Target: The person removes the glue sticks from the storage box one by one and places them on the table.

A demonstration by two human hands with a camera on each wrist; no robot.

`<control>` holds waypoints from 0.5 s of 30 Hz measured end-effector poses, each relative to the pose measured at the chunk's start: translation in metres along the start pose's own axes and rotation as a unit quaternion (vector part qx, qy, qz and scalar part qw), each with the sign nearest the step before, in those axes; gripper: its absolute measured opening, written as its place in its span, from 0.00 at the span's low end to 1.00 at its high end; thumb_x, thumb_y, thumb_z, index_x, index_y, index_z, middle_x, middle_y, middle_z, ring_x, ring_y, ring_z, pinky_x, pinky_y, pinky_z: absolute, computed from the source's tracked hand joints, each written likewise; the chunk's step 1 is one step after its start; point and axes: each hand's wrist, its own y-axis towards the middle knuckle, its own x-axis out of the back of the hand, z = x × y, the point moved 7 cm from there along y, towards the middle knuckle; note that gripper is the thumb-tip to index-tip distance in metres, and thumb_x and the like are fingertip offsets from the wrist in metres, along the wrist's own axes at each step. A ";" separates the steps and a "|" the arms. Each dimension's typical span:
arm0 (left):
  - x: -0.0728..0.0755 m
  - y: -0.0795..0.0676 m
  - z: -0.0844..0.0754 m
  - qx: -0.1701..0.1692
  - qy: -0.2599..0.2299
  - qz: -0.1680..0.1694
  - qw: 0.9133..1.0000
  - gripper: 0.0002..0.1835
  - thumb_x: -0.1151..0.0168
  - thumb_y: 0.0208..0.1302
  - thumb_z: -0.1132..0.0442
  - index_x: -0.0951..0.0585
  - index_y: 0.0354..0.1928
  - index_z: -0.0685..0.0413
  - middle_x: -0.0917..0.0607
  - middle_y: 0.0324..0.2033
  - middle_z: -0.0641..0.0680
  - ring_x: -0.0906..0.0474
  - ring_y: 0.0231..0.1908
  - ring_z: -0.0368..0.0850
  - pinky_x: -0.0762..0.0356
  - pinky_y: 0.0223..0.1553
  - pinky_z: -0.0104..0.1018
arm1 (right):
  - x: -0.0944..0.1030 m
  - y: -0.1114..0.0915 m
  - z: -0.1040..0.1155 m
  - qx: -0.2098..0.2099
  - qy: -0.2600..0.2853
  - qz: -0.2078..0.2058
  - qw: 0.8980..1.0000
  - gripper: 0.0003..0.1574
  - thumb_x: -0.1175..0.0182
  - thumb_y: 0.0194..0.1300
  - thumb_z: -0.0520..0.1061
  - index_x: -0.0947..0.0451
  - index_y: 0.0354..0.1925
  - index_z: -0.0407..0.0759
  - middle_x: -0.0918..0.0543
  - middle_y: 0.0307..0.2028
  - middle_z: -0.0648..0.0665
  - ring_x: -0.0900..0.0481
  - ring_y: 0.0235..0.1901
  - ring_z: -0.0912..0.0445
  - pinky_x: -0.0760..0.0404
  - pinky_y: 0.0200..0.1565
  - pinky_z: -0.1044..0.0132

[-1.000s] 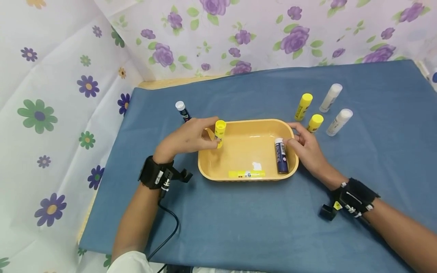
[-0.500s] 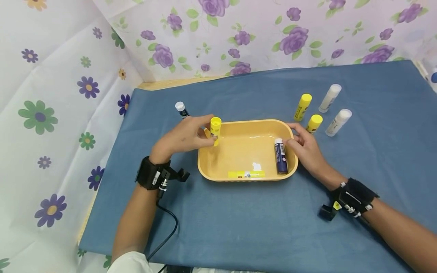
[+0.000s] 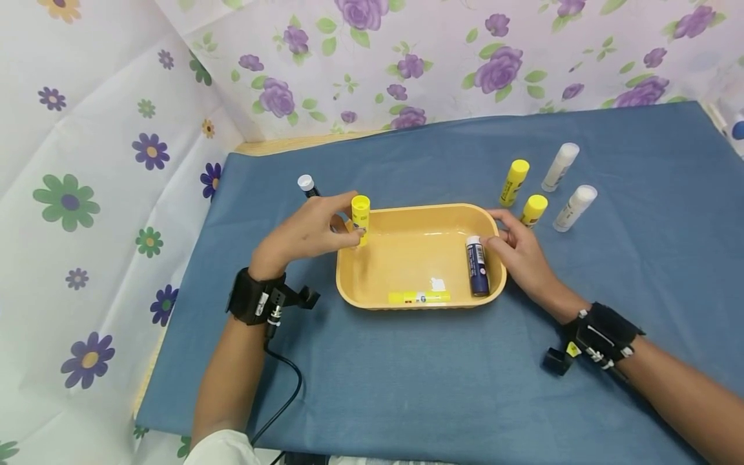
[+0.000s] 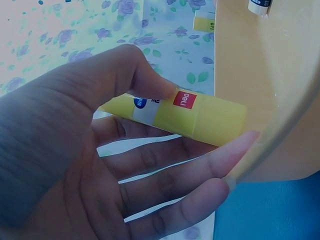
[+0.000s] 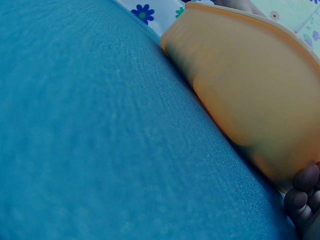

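A yellow glue stick point(image 3: 360, 218) stands nearly upright at the left end of the yellow plastic basin point(image 3: 418, 258). My left hand point(image 3: 302, 227) pinches it, and the left wrist view shows the thumb across the glue stick point(image 4: 212, 117) with the fingers behind. At the basin's right end, my right hand point(image 3: 520, 258) grips the rim, thumb on top and fingers outside. Inside the basin, a navy glue stick point(image 3: 478, 268) with a white cap leans near the right thumb. Another yellow glue stick point(image 3: 418, 297) lies along the near wall.
Behind my left hand stands a white-capped navy glue stick point(image 3: 307, 184), partly hidden. Right of the basin stand yellow glue sticks point(image 3: 514, 183), point(image 3: 533, 210) and white glue sticks point(image 3: 560, 168), point(image 3: 575, 208). A blue cloth point(image 3: 418, 381) covers the table, with flowered sheets point(image 3: 349, 64) around it.
My left hand has moved slightly left and away from me with the yellow glue stick, toward the basin's left rim. The right hand keeps its hold on the basin.
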 end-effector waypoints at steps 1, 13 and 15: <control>0.001 0.000 0.000 -0.002 0.000 -0.001 1.000 0.09 0.37 0.64 0.60 0.26 0.44 0.49 0.21 0.33 0.48 0.16 0.35 0.40 0.20 0.39 0.35 | 0.000 0.000 0.000 0.000 0.001 0.000 1.000 0.25 0.50 0.73 0.39 0.33 0.66 0.41 0.21 0.20 0.32 0.19 0.14 0.47 0.22 0.16 0.61; 0.004 -0.003 -0.006 -0.009 0.019 -0.010 1.000 0.10 0.38 0.64 0.59 0.25 0.45 0.50 0.19 0.34 0.47 0.17 0.35 0.40 0.21 0.40 0.37 | -0.001 -0.001 0.000 0.004 -0.001 0.002 1.000 0.25 0.50 0.73 0.39 0.33 0.66 0.41 0.22 0.19 0.32 0.20 0.13 0.48 0.23 0.15 0.62; 0.005 -0.003 -0.005 -0.006 0.022 -0.011 1.000 0.10 0.38 0.64 0.58 0.25 0.45 0.50 0.19 0.34 0.47 0.18 0.35 0.40 0.21 0.39 0.37 | -0.001 -0.001 0.000 0.004 -0.003 0.002 1.000 0.25 0.50 0.73 0.40 0.33 0.66 0.41 0.22 0.19 0.32 0.21 0.13 0.48 0.24 0.15 0.62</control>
